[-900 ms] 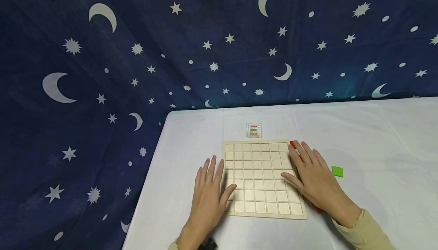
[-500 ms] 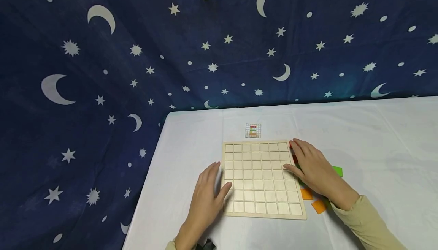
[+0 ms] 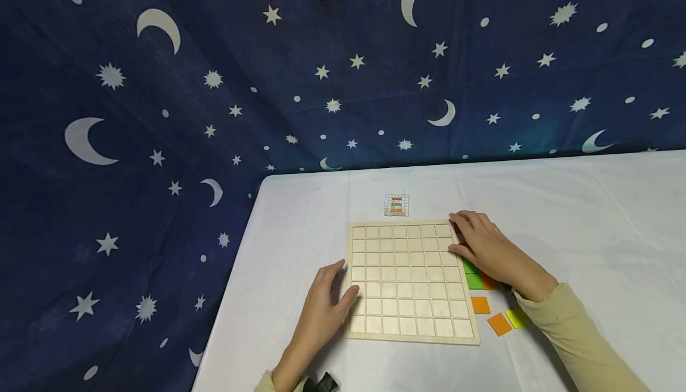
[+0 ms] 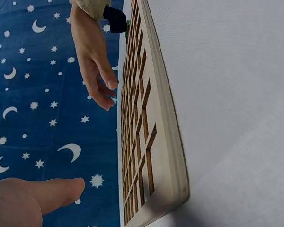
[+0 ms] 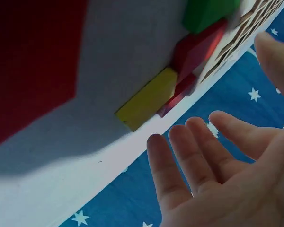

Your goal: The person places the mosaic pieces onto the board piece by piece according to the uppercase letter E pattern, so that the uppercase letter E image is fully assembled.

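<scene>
A pale wooden board (image 3: 412, 289) with a grid of square cells lies on the white table. My left hand (image 3: 320, 305) is beside its left edge, thumb by the frame and fingers loosely bent, with nothing held. At the upper right corner is my right hand (image 3: 490, 250), its fingertips by the frame. In the right wrist view the right hand (image 5: 227, 170) shows an empty palm with loosely bent fingers. Near it lie a yellow tile (image 5: 149, 100), a red tile (image 5: 201, 47) and a green tile (image 5: 209, 14). The right hand hides some tiles in the head view.
Right of the board lie a green tile (image 3: 474, 281), an orange tile (image 3: 480, 305), another orange tile (image 3: 499, 324) and a yellow tile (image 3: 516, 318). A small card (image 3: 396, 205) with a coloured grid lies behind the board. A dark blue cloth (image 3: 268, 70) with moons and stars hangs behind.
The right hand has moved up along the board's right edge, uncovering orange, green and yellow tiles. The left hand has drawn slightly down and left, its fingers more bent.
</scene>
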The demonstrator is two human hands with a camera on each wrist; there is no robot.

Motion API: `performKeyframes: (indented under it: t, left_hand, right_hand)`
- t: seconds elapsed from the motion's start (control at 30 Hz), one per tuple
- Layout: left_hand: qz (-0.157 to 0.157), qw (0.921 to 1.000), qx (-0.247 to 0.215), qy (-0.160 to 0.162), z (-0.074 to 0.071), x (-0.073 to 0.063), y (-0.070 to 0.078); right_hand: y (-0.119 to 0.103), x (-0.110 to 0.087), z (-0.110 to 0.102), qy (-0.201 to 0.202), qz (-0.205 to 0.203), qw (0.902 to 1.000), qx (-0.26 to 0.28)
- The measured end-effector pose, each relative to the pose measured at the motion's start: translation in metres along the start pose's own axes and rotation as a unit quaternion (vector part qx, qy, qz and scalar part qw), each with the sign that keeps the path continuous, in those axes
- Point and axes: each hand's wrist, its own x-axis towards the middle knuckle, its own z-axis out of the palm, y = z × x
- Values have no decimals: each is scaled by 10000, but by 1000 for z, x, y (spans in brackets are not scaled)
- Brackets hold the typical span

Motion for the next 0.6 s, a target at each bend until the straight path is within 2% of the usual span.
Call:
performKeyframes:
  t: [0.3,0.6]
  left_hand:
    - [-212,9986,-463,-123,3,7,-7]
    - [-209,9973,-697,61,5,15,-11]
  right_hand:
    - [10,9,0,14,-125,9999,-4]
    - [19,14,-3,-186,-51,9998,82]
